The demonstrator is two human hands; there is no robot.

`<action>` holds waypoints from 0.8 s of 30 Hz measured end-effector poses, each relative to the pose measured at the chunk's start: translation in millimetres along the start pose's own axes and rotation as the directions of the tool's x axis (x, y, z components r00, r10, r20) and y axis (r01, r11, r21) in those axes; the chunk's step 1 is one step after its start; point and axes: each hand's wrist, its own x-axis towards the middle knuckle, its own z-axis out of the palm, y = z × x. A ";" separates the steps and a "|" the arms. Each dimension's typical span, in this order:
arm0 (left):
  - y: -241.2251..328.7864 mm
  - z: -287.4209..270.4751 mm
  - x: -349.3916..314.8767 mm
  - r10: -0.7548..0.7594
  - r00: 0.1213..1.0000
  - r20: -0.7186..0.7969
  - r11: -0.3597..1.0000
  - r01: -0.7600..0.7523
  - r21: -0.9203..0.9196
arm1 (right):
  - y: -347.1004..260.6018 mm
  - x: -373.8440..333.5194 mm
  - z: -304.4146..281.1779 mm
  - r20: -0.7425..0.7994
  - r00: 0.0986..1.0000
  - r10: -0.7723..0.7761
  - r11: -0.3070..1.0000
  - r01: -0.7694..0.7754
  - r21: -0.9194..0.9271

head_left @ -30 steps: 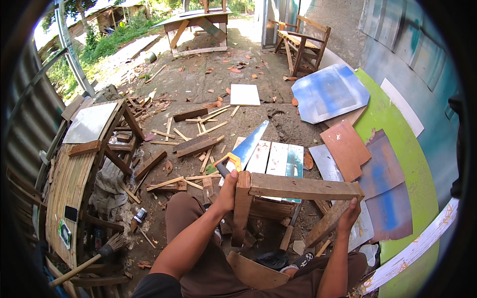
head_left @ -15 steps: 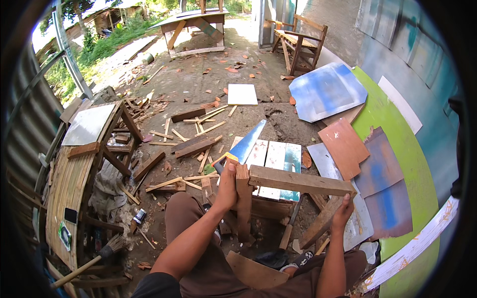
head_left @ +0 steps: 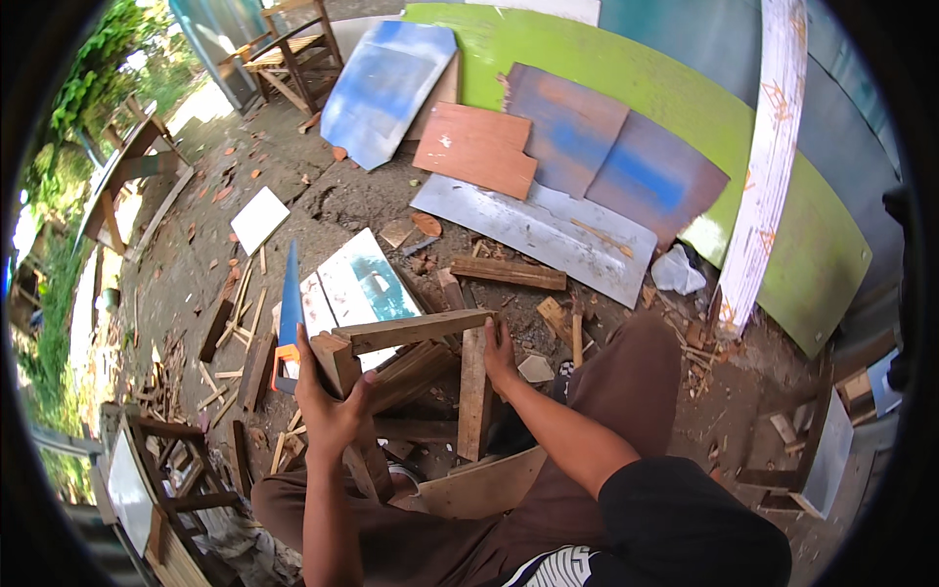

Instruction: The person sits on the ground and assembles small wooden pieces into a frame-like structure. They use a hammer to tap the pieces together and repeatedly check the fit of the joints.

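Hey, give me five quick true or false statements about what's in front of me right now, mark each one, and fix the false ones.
1. The left hand is on the wooden frame. True.
2. The right hand is in the air, touching nothing. False: the right hand is at the other end of the wooden frame's top rail.
3. The handsaw has orange on its handle. True.
4. The white square panel lies on a chair. False: it lies on the ground.
5. A white plastic bag lies near the foot of the long white board. True.
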 end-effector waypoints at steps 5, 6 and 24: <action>32.9 43.5 9.2 0.177 0.959 0.221 0.978 -0.197 0.073 | 32.6 3.5 -18.8 0.195 0.942 0.273 0.952 -0.293 0.084; 38.7 52.4 10.7 0.109 0.952 0.287 0.989 -0.131 0.061 | 39.3 5.9 -22.7 0.239 0.923 0.302 0.937 -0.333 0.104; 38.0 138.2 -7.6 -0.218 0.783 0.583 0.933 -0.007 0.359 | 112.0 27.8 -28.1 0.585 0.434 0.685 0.597 -0.794 -0.111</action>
